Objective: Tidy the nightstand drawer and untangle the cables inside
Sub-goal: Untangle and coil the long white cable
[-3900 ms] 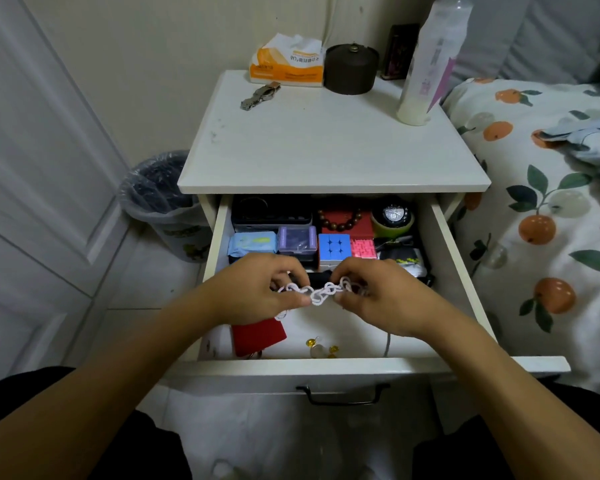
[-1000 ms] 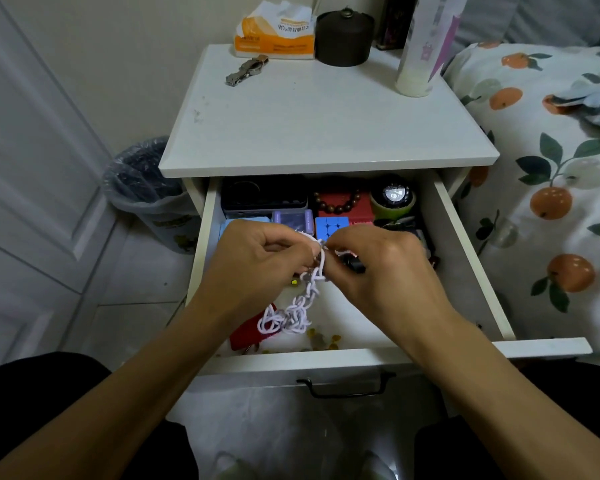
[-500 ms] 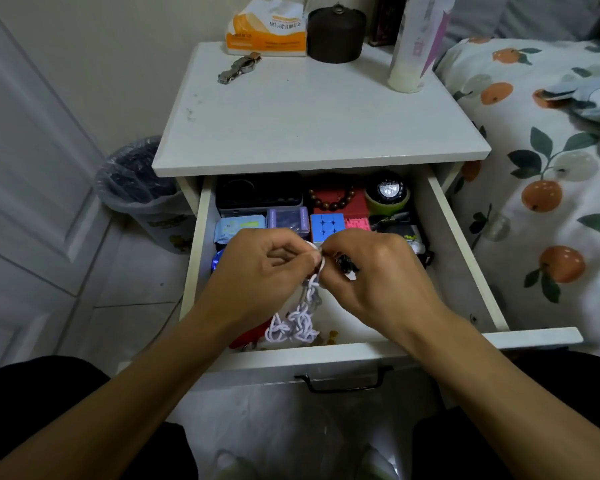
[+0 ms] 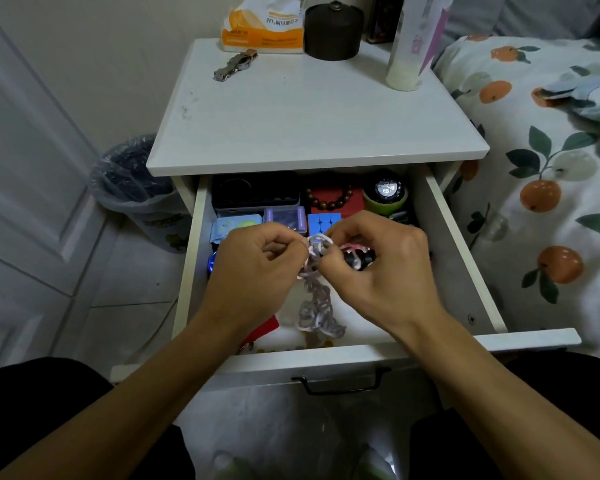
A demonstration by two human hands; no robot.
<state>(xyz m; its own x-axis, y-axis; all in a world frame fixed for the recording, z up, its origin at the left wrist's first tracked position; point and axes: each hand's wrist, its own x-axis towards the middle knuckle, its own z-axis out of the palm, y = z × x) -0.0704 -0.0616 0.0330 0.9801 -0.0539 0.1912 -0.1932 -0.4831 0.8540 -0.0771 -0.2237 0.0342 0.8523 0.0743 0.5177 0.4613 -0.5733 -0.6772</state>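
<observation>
The white nightstand drawer is pulled open. Above its middle, my left hand and my right hand both pinch the top of a tangled white cable. The rest of the cable hangs down in knotted loops to the drawer floor. A dark plug-like piece sits under my right fingers. At the drawer's back lie a black case, a bead bracelet on a red box, a cube puzzle and a round green item.
On the nightstand top stand a tissue pack, a dark round jar, a wristwatch and a white bottle. A lined bin stands left of the nightstand. A bed with fruit-print bedding is at the right.
The cable, earlier stretched sideways between my hands, now hangs down from them. Over the last second my hands stayed close together at its top, and the hanging loops swung slightly.
</observation>
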